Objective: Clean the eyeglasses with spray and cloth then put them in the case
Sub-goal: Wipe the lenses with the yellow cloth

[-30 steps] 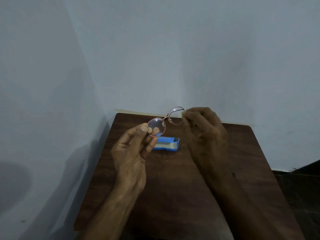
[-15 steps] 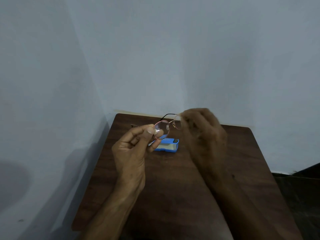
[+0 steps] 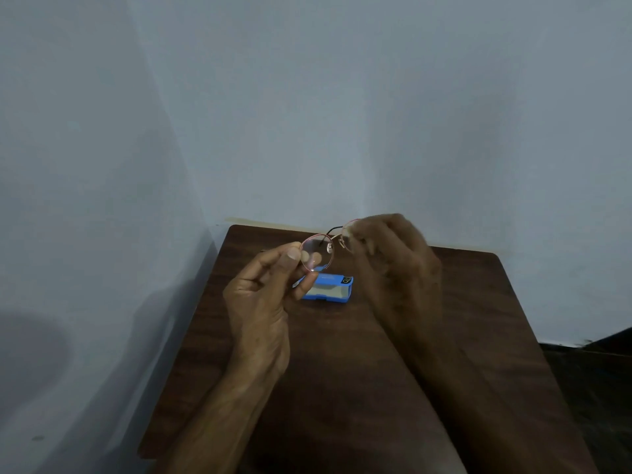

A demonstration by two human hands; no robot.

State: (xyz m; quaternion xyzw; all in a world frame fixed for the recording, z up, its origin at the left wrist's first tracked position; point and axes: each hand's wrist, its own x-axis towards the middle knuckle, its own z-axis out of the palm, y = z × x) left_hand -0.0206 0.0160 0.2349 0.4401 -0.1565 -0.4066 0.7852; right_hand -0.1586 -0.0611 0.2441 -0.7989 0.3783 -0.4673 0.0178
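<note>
The left hand (image 3: 259, 302), just left of the frame's centre, pinches the eyeglasses (image 3: 321, 248) by one round lens; its thumb lies on the near face and two fingertips show through the glass from behind, while the remaining fingers are curled loosely below. The right hand (image 3: 396, 268), right of centre, is curled with its fingertips closed on the rim of the other lens; it is blurred, so which fingers touch the rim cannot be told, and whether anything else lies inside its grip is hidden by the back of the hand.

The eyeglasses hang in the air between the two hands, at the centre of the frame, over the far part of the worktop (image 3: 342, 398); the frame is thin and reddish, and a dark temple arm arches up behind the bridge. Most of the second lens is covered by the right hand.

Just below the eyeglasses in the frame a blue box (image 3: 331, 288) lies flat on the dark wooden worktop; its left end is covered by the left hand's lower fingers, and a small mark on its right end is too small to read.

Both forearms are cut off by the bottom edge; the worktop's near edge is hidden by them. A pale wall (image 3: 342, 114) fills the upper half, meeting at a corner left of the worktop; the light is dim.
</note>
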